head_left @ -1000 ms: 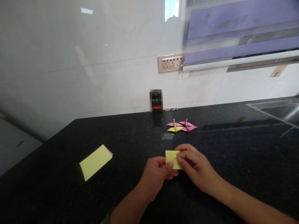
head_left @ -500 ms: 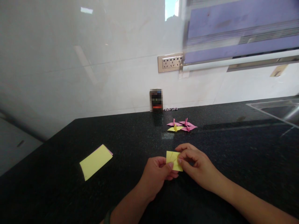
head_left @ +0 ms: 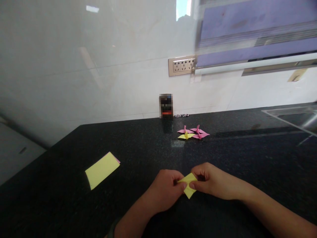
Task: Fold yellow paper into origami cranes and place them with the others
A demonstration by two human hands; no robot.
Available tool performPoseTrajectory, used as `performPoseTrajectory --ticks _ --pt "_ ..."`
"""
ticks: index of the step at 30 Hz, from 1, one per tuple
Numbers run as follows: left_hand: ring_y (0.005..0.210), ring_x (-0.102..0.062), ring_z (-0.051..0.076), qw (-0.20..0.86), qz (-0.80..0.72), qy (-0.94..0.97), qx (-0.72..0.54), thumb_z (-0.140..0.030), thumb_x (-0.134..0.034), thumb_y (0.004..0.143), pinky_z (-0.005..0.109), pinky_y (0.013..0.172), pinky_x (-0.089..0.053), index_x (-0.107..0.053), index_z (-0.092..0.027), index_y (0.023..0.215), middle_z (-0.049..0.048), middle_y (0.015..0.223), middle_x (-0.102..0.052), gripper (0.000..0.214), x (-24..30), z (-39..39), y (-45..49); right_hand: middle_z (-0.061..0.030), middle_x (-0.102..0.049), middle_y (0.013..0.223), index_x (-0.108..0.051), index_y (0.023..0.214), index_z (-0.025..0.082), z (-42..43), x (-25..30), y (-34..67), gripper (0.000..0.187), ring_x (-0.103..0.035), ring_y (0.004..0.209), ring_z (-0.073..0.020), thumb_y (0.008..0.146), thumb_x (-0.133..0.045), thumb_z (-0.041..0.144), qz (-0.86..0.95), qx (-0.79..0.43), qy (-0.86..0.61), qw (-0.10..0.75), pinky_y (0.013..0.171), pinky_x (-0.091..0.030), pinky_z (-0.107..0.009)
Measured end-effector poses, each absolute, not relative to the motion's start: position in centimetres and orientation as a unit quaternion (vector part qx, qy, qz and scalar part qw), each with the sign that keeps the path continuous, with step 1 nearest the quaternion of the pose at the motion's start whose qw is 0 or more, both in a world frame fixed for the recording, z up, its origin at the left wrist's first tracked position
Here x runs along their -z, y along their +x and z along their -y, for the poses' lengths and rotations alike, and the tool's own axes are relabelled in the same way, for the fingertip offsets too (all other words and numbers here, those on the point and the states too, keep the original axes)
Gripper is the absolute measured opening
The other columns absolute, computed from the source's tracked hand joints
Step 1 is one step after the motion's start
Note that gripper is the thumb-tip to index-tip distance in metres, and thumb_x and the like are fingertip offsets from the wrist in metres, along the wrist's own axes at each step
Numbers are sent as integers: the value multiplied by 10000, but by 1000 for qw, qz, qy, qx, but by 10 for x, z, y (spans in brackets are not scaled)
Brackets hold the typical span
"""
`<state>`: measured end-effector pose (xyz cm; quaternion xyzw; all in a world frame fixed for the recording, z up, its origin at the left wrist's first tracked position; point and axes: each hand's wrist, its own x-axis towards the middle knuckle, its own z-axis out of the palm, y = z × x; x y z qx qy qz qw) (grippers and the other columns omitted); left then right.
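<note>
A small folded yellow paper (head_left: pixel 188 185) is pinched between both hands low over the black countertop (head_left: pixel 74 205). My left hand (head_left: pixel 166 189) grips its left edge with closed fingers. My right hand (head_left: pixel 212 181) pinches its right side, thumb on top. The paper is tilted, one corner pointing down.
A stack of yellow paper (head_left: pixel 102 170) with a pink sheet beneath lies to the left. Finished paper cranes, pink and yellow (head_left: pixel 193 133), sit farther back. A small dark box (head_left: pixel 165 106) stands against the tiled wall under a socket strip (head_left: pixel 181 66). A sink (head_left: pixel 297 119) is at right.
Both hands have drawn nearer to me with the yellow paper. The paper went from a flat upright square to a tilted, narrower shape between the fingers.
</note>
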<state>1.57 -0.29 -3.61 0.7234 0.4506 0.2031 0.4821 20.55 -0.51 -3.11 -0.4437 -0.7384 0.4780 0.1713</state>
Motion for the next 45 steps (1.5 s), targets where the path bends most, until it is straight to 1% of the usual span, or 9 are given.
performPoseTrajectory --ticks 3,7,9,12,22,27,38,41,45 --pt "521 -448 93 493 -452 695 -265 -286 -527 702 188 458 -311 -633 -141 762 -8 574 -536 189 31 0 16 51 -425 498 -527 648 125 7 32 198 189 -352 424 -47 763 -486 269 707 -525 -439 179 373 -234 -155" --pt "620 -528 122 594 -412 584 -369 -277 -611 652 220 572 -399 -569 -126 890 27 698 -591 285 27 -3 18 47 -466 520 -498 711 139 9 33 184 190 -429 419 -60 741 -511 326 598 -566 -478 305 402 -339 -164" --pt "688 -552 147 622 -391 565 -375 -268 -624 645 248 634 -414 -572 -118 880 51 755 -609 283 26 -3 18 46 -476 520 -496 696 145 10 35 179 213 -445 422 -65 722 -533 353 574 -567 -478 347 411 -357 -170" --pt "685 -550 149 616 -402 568 -369 -273 -597 674 257 652 -413 -604 -104 810 64 747 -618 217 27 -1 19 40 -492 513 -507 666 146 12 37 175 236 -459 433 -72 710 -547 374 572 -564 -470 366 419 -362 -175" --pt "534 -491 91 631 -416 519 -399 -248 -647 620 200 532 -374 -607 -118 641 0 583 -586 137 27 -2 21 15 -532 500 -552 645 115 14 34 171 248 -455 440 -67 697 -579 356 556 -589 -467 355 439 -363 -173" --pt "506 -468 78 628 -420 522 -395 -244 -653 611 188 507 -356 -604 -118 630 -17 543 -559 137 25 0 20 10 -545 494 -576 640 105 15 33 171 248 -461 439 -66 688 -595 348 547 -591 -478 349 442 -366 -173" --pt "505 -466 92 612 -445 542 -365 -285 -641 601 207 496 -352 -600 -113 629 1 560 -561 179 27 -2 17 -2 -571 506 -590 653 106 16 35 171 246 -480 438 -67 686 -591 349 526 -635 -462 327 444 -368 -174" --pt "511 -471 99 600 -453 568 -333 -304 -633 602 210 494 -346 -612 -116 640 9 576 -571 193 28 -3 14 11 -546 513 -583 658 119 16 36 172 213 -486 458 -74 691 -577 329 538 -643 -457 296 447 -370 -175" --pt "498 -447 93 584 -461 598 -298 -323 -634 595 201 469 -322 -612 -118 624 2 550 -542 209 29 -4 12 50 -460 486 -573 631 135 17 35 173 163 -398 406 -51 695 -555 283 571 -615 -466 280 406 -321 -165"
